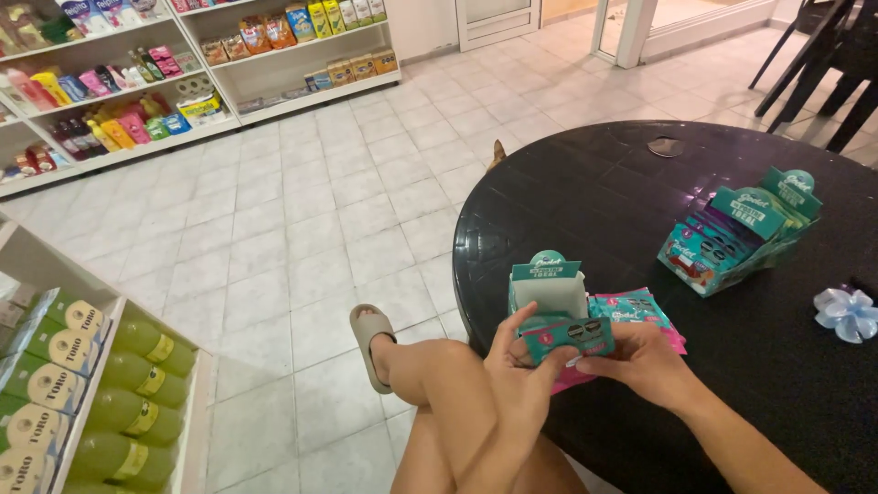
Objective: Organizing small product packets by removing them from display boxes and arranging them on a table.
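Both of my hands hold a small teal packet (567, 337) at the near edge of the round black table (585, 192). My left hand (521, 370) grips its left end, my right hand (640, 361) its right end. Just behind the packet stands a small open teal display box (547, 285). Beside it lies a loose pile of teal and pink packets (636, 309). Two more teal display boxes full of packets (736, 240) sit further right on the table.
A pale blue ribbon bow (846, 313) lies at the table's right edge. My crossed leg with a beige sandal (369, 343) is below. Shop shelves (274, 78) line the far wall; green bottles (128, 402) fill a rack at left. Dark chairs (823, 64) stand at the back right.
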